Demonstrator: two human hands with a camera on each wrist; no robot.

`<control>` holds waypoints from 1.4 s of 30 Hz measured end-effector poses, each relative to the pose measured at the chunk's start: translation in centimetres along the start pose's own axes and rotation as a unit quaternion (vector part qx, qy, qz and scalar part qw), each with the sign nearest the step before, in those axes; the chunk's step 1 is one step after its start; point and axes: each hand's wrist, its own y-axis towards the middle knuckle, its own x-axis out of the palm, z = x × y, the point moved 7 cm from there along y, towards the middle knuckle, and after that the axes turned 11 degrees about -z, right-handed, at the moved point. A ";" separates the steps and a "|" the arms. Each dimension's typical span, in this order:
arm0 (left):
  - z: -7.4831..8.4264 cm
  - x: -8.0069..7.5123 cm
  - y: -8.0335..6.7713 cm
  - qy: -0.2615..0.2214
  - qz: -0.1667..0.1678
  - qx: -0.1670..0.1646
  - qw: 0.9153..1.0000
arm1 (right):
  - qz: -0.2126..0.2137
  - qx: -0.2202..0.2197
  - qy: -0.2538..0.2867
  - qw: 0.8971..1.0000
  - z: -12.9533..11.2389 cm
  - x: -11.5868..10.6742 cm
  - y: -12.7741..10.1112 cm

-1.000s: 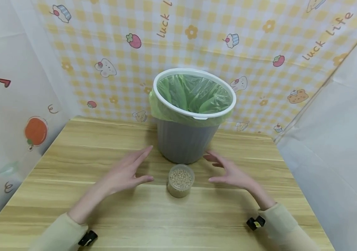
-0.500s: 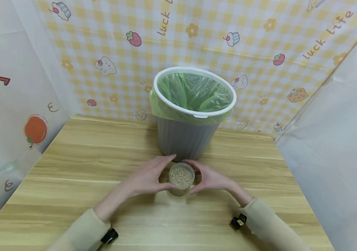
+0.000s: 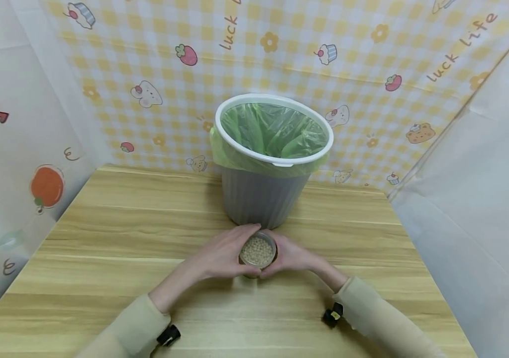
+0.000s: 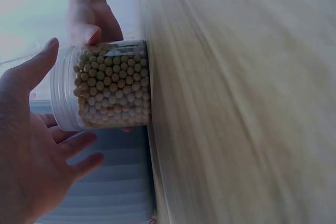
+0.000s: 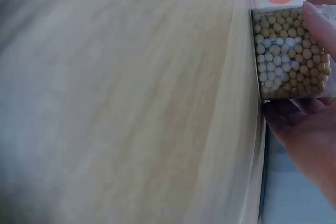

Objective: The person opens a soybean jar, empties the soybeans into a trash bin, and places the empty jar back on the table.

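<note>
A clear plastic jar point(image 3: 257, 251) filled with small tan, round, bean-like pieces stands upright on the wooden table. From its left side my left hand point(image 3: 224, 254) curls round it, fingers at the far side and thumb at the near side. My right hand point(image 3: 291, 255) holds it from the right the same way. In the left wrist view the left thumb is by the ribbed top rim of the jar point(image 4: 107, 85). The right wrist view shows the right thumb lying along the wall of the jar point(image 5: 289, 56), with the fingers on its other side.
Directly behind the jar stands a grey trash bin point(image 3: 260, 196) with a white rim, lined with a green plastic bag point(image 3: 276, 132). A yellow checked cloth point(image 3: 164, 64) hangs at the back. White sheets flank the wooden table point(image 3: 115, 233) on both sides.
Both hands have moved inward from either side of the jar and closed around it. The jar and the bin stay in place.
</note>
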 end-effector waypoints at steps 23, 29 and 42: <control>2.8 -2.1 -1.5 0.077 0.131 0.057 0.987 | 0.144 -0.031 -0.041 0.988 -3.9 -0.2 -2.5; 3.1 -2.5 -1.7 0.070 0.187 0.036 0.979 | 0.212 -0.017 -0.047 0.976 -4.6 -0.1 -2.8; 2.2 -5.1 -2.7 -0.163 0.036 -0.004 0.986 | 0.190 -0.032 0.048 0.980 -5.5 -0.8 -3.6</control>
